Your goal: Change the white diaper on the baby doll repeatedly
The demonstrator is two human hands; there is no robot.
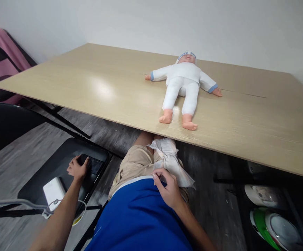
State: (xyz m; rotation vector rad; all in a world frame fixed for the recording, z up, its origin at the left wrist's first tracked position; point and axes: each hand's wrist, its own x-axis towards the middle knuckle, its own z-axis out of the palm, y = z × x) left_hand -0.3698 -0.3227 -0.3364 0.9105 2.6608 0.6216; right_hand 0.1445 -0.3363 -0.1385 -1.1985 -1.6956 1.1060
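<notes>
A baby doll (184,87) in a white suit and cap lies on its back on the light wooden table (88,87), feet toward me. My right hand (168,188) rests on my lap, fingers closed on a crumpled white cloth (171,160) lying across my thigh. My left hand (77,169) reaches down to the black chair seat (49,174) beside me, fingers curled over a dark phone (92,164) lying there. A white power bank (53,192) with a cable lies on the same seat, near my left forearm.
A second black chair (5,125) stands at the left, with pink fabric (2,52) behind it. Under the table at the right lie white and green helmet-like objects (271,216). The floor is grey wood. A white wall runs behind the table.
</notes>
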